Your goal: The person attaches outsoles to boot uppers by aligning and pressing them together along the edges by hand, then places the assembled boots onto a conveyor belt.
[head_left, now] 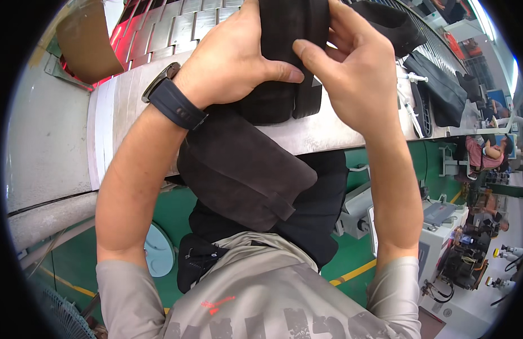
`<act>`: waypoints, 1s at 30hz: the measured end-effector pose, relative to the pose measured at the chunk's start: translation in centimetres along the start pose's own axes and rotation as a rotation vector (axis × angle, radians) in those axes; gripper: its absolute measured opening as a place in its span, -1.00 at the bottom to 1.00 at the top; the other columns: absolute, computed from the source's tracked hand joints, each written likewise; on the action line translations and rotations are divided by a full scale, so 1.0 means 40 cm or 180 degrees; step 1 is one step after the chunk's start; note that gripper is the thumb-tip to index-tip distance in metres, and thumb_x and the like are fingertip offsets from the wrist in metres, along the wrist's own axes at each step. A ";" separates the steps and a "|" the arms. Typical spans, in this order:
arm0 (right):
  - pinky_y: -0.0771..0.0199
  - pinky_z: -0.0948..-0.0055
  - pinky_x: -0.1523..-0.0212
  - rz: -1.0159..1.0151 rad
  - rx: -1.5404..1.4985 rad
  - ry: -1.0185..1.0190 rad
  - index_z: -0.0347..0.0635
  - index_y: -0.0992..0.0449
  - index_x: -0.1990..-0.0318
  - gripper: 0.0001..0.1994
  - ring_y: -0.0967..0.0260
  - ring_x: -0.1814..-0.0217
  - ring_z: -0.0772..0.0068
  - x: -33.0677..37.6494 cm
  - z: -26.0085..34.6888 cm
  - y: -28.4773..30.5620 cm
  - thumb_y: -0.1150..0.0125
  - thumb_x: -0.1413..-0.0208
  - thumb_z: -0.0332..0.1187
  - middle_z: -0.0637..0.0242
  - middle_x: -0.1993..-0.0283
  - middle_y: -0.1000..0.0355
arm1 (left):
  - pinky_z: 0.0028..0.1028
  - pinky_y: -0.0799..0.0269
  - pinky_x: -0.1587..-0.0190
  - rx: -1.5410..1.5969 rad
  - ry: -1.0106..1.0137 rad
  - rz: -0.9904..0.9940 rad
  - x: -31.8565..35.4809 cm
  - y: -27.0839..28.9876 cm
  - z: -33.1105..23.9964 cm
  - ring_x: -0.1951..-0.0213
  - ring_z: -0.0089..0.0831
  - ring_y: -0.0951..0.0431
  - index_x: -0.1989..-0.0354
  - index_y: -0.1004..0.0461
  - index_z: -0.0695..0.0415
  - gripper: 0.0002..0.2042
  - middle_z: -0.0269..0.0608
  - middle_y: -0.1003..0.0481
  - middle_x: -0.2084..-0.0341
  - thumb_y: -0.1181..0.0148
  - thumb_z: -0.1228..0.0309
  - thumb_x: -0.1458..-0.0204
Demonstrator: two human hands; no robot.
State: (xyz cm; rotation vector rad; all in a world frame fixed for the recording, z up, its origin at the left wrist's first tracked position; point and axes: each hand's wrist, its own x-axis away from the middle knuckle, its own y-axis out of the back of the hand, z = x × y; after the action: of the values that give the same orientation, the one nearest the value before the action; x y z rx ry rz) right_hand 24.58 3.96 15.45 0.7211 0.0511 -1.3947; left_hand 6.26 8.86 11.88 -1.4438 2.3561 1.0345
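Observation:
Both my hands are at a black suede-like piece (278, 101), shaped like a boot shaft, held upright over the edge of a pale work surface. My left hand (233, 62), with a dark watch on its wrist, grips its left side, the thumb lying across the front. My right hand (360, 68) grips its right side with bent fingers, the thumb pressing near the edge. A narrow black strip (308, 101) hangs at that edge beside the left thumb. The fingers behind the piece are hidden. Below, a dark brown-black suede-like piece (244, 169) with a small tab hangs over the table edge above my lap.
A slatted metal conveyor (182, 25) runs behind, with red light at its left and a brown flap (89, 39). More black pieces (439, 90) lie to the right, near white tools (411, 77). A blue round stool (158, 248) stands lower left. Other people sit far right.

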 end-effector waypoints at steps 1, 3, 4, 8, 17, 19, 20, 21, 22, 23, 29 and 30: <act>-0.59 0.44 -0.20 -0.0085 -0.0366 -0.0204 -0.51 -0.34 -0.40 -0.41 -0.57 -0.17 0.40 0.006 -0.008 -0.006 -0.28 -0.20 -0.67 0.02 -0.18 -0.57 | -0.24 -0.35 -0.38 0.0302 0.0043 0.0045 -0.010 -0.002 0.022 -0.28 -0.09 -0.46 -0.47 -0.15 0.30 -0.06 0.08 -0.42 -0.23 -0.61 0.48 0.10; -0.58 0.43 -0.21 -0.0181 -0.0375 -0.0378 -0.48 -0.33 -0.43 -0.39 -0.57 -0.17 0.40 0.013 -0.033 -0.013 -0.29 -0.21 -0.66 0.04 -0.17 -0.58 | -0.25 -0.34 -0.38 0.0617 0.0091 0.0088 -0.010 -0.004 0.028 -0.29 -0.10 -0.45 -0.47 -0.15 0.30 -0.06 0.08 -0.43 -0.23 -0.61 0.48 0.10; -0.57 0.42 -0.22 -0.0242 -0.0376 -0.0475 -0.47 -0.32 -0.44 -0.38 -0.57 -0.17 0.40 0.022 -0.045 -0.014 -0.29 -0.21 -0.65 0.05 -0.17 -0.58 | -0.25 -0.34 -0.39 0.0344 -0.0003 0.0066 -0.003 -0.003 0.008 -0.29 -0.11 -0.45 -0.47 -0.16 0.31 -0.07 0.08 -0.43 -0.23 -0.61 0.49 0.09; -0.55 0.43 -0.22 -0.0140 -0.0548 -0.0378 -0.47 -0.34 -0.42 -0.42 -0.57 -0.17 0.42 0.015 -0.045 -0.011 -0.24 -0.22 -0.68 0.09 -0.14 -0.60 | -0.26 -0.33 -0.39 -0.0067 -0.0333 -0.0015 0.006 -0.001 0.011 -0.28 -0.11 -0.45 -0.45 -0.19 0.31 -0.09 0.08 -0.43 -0.24 -0.61 0.49 0.09; -0.59 0.47 -0.12 -0.0156 -0.0338 -0.0357 -0.53 -0.39 -0.35 -0.49 -0.60 -0.12 0.44 0.006 -0.016 -0.048 -0.08 -0.21 -0.71 0.06 -0.08 -0.63 | -0.26 -0.35 -0.37 0.0328 -0.0048 -0.0087 -0.001 -0.003 0.029 -0.24 -0.15 -0.47 -0.41 -0.25 0.31 -0.17 0.05 -0.46 -0.19 -0.59 0.48 0.05; -0.60 0.47 -0.10 -0.0344 -0.0224 -0.0380 -0.54 -0.41 -0.32 -0.51 -0.61 -0.10 0.43 0.007 -0.002 -0.069 -0.08 -0.21 -0.71 0.03 -0.07 -0.64 | -0.25 -0.36 -0.36 0.0625 0.0016 -0.0027 -0.009 -0.001 0.058 -0.22 -0.15 -0.48 -0.39 -0.27 0.30 -0.20 0.04 -0.47 -0.17 -0.58 0.49 0.04; -0.60 0.46 -0.09 -0.0404 -0.0186 -0.0386 -0.54 -0.41 -0.31 -0.52 -0.62 -0.10 0.43 0.007 0.004 -0.075 -0.07 -0.20 -0.71 0.02 -0.06 -0.64 | -0.25 -0.37 -0.34 0.0854 0.0040 0.0037 -0.011 0.001 0.070 -0.21 -0.15 -0.49 -0.38 -0.29 0.29 -0.22 0.03 -0.47 -0.16 -0.57 0.49 0.04; -0.60 0.46 -0.10 -0.0397 -0.0005 -0.0397 -0.55 -0.41 -0.30 -0.52 -0.62 -0.09 0.42 0.009 0.010 -0.073 -0.07 -0.19 -0.72 0.00 -0.06 -0.65 | -0.25 -0.37 -0.34 0.0859 0.0037 0.0031 -0.009 0.000 0.060 -0.21 -0.15 -0.49 -0.38 -0.29 0.29 -0.22 0.03 -0.47 -0.16 -0.57 0.49 0.04; -0.60 0.46 -0.10 -0.0391 0.0091 -0.0400 -0.56 -0.41 -0.30 -0.52 -0.63 -0.09 0.41 0.009 0.007 -0.075 -0.07 -0.19 -0.73 -0.02 -0.06 -0.65 | -0.24 -0.38 -0.34 0.0545 -0.0169 -0.0074 -0.004 -0.003 0.041 -0.20 -0.13 -0.49 -0.36 -0.32 0.28 -0.25 0.03 -0.48 -0.14 -0.57 0.50 0.04; -0.60 0.45 -0.11 -0.0385 0.0186 -0.0402 -0.56 -0.41 -0.29 -0.52 -0.63 -0.09 0.41 0.008 0.003 -0.076 -0.06 -0.18 -0.74 -0.03 -0.06 -0.65 | -0.24 -0.38 -0.33 0.0391 -0.0277 -0.0128 -0.006 -0.005 0.041 -0.19 -0.12 -0.50 -0.34 -0.34 0.28 -0.26 0.03 -0.48 -0.14 -0.57 0.50 0.04; -0.59 0.05 0.23 -0.0480 0.2482 0.0220 -0.51 -0.52 -0.06 -0.62 -0.61 0.31 -0.23 0.015 -0.019 -0.094 -0.27 -0.11 -0.46 -0.19 0.40 -0.55 | -0.24 -0.44 -0.24 0.0619 -0.0670 -0.0448 -0.024 -0.024 0.103 -0.10 -0.12 -0.55 -0.24 -0.46 0.29 -0.39 0.05 -0.56 -0.03 -0.56 0.42 0.01; -0.59 0.05 0.23 -0.0488 0.2500 0.0237 -0.51 -0.52 -0.06 -0.62 -0.61 0.31 -0.23 0.013 -0.020 -0.086 -0.27 -0.11 -0.46 -0.19 0.40 -0.55 | -0.25 -0.47 -0.21 0.0650 -0.0809 -0.0547 -0.024 -0.023 0.094 -0.06 -0.14 -0.58 -0.21 -0.49 0.30 -0.42 0.05 -0.58 0.01 -0.56 0.39 -0.02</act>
State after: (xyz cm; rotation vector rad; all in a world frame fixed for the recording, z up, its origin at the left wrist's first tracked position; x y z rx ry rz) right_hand 21.89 3.89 13.11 1.4401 -0.4123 -1.5320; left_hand 6.81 11.71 9.18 -1.3262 2.0531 0.8495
